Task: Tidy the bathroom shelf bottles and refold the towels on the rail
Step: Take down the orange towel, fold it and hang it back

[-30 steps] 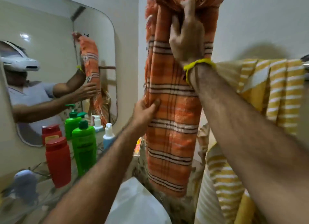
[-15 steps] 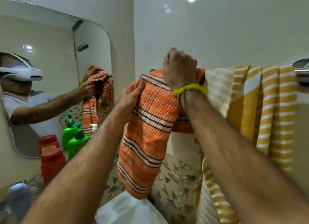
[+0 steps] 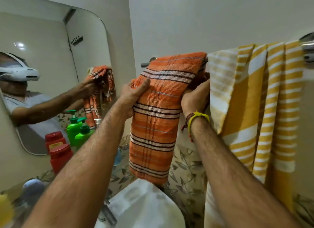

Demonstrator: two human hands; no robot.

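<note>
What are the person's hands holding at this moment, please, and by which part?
Both hold the orange striped towel draped over the rail: the left hand grips its left edge, the right hand its right edge, beside the yellow striped towel.

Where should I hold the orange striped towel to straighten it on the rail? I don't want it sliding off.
Probably by its two side edges just below the rail, from the front, as the left hand and right hand do: the orange striped towel hangs folded over the rail, so both edges hang free.
</note>
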